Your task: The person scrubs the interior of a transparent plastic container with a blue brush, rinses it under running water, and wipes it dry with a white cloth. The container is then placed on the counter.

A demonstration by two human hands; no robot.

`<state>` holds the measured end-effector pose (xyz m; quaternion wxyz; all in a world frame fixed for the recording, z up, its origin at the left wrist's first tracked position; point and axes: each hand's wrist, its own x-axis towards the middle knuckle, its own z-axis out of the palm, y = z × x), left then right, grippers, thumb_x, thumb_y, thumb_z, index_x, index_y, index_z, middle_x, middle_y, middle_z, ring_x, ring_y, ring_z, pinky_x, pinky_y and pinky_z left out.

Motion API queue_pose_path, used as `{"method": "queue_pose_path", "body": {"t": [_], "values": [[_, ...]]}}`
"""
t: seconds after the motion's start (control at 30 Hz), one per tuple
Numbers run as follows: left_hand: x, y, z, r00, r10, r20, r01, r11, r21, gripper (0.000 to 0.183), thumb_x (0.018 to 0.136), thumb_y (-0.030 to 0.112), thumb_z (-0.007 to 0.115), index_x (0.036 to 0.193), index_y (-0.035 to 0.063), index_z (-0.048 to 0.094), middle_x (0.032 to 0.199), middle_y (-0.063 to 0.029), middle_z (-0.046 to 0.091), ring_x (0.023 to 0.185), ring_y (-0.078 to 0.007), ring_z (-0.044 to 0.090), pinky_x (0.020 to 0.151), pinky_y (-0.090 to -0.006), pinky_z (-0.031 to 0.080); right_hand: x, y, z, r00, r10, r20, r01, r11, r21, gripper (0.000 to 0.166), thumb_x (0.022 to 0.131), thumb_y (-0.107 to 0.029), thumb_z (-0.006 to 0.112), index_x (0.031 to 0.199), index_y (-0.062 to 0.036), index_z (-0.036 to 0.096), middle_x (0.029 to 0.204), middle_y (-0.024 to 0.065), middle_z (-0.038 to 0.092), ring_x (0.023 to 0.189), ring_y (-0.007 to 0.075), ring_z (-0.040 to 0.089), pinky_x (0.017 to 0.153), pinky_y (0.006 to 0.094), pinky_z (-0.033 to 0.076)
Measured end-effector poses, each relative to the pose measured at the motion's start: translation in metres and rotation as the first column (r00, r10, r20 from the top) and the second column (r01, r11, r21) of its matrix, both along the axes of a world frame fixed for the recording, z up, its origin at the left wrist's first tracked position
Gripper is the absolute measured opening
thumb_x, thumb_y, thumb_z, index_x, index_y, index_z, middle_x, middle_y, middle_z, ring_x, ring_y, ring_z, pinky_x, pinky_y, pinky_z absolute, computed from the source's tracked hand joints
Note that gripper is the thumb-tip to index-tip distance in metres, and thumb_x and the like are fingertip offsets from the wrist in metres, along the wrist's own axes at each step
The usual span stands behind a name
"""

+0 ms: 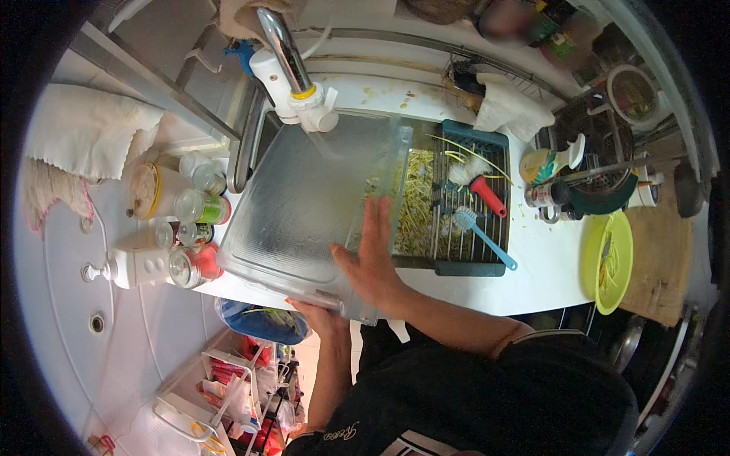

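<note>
A large clear plastic bin or drawer (291, 205) lies tilted over the sink under the faucet (299, 85), its surface wet. My left hand (322, 319) holds its near edge from below. My right hand (370, 262) rests with fingers spread on its right side; whether it grips anything does not show. Right of the bin, many thin yellow-green vegetable shreds (415, 211) lie in the sink. On the drain rack (470, 259) lie a white-bristled brush with a red handle (485, 194) and a blue dish brush (485, 236).
Glass jars (197, 206) and a white pump bottle (140, 267) stand left. A yellow-green bowl (587, 256), a spray bottle (542, 165) and a wooden board (656, 268) are right. Below the counter's edge are a blue-lined bin (256, 325) and a cart (199, 365).
</note>
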<state>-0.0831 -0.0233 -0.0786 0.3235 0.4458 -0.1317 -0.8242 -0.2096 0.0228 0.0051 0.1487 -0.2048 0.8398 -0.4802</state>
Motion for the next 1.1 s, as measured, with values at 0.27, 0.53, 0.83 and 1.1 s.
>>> {"method": "queue_pose_path", "body": {"t": [0.27,0.53,0.83,1.1], "values": [[-0.002,-0.004,-0.010,0.997,0.018,0.069,-0.023,0.997,0.075,0.072,0.085,0.064,0.023,0.134,0.0107,0.028,0.135,-0.0103,0.032,0.119,-0.0290,0.035,0.100,-0.0435,0.028,-0.191,-0.028,-0.082,0.954,-0.286,0.083,0.235,0.894,0.381,0.036,0.078,-0.008,0.055,0.112,0.0033,0.050,0.111,0.0220,0.052,0.106,0.0365,0.048,0.091,0.0365,0.039],[0.002,0.000,-0.004,1.000,0.006,-0.028,-0.004,0.997,0.082,0.072,0.085,0.063,0.023,0.135,0.0112,0.026,0.137,-0.0091,0.028,0.121,-0.0285,0.031,0.100,-0.0425,0.026,-0.113,0.232,-0.100,0.919,0.323,-0.227,0.100,0.365,0.926,0.047,0.062,-0.016,0.064,0.106,-0.0018,0.052,0.113,0.0202,0.048,0.107,0.0346,0.045,0.088,0.0444,0.040],[0.000,-0.003,-0.002,0.995,0.027,0.092,-0.032,0.998,0.052,0.069,0.086,0.062,0.025,0.130,0.0102,0.032,0.128,-0.0095,0.039,0.112,-0.0275,0.040,0.095,-0.0411,0.033,-0.113,0.209,-0.021,0.920,0.249,-0.304,0.020,0.743,0.670,0.019,0.081,-0.021,0.056,0.093,-0.0075,0.055,0.068,0.0175,0.058,0.063,0.0353,0.058,0.056,0.0453,0.047],[-0.012,0.000,0.011,0.983,0.141,0.114,-0.150,0.986,0.071,0.059,0.088,0.059,0.027,0.108,0.0086,0.049,0.092,-0.0023,0.053,0.082,-0.0178,0.048,0.078,-0.0319,0.041,-0.256,0.062,-0.034,0.401,0.744,-0.535,0.243,0.477,0.845,0.020,0.080,-0.015,0.047,0.096,-0.0110,0.060,0.087,0.0107,0.057,0.090,0.0246,0.055,0.068,0.0382,0.046]]}}
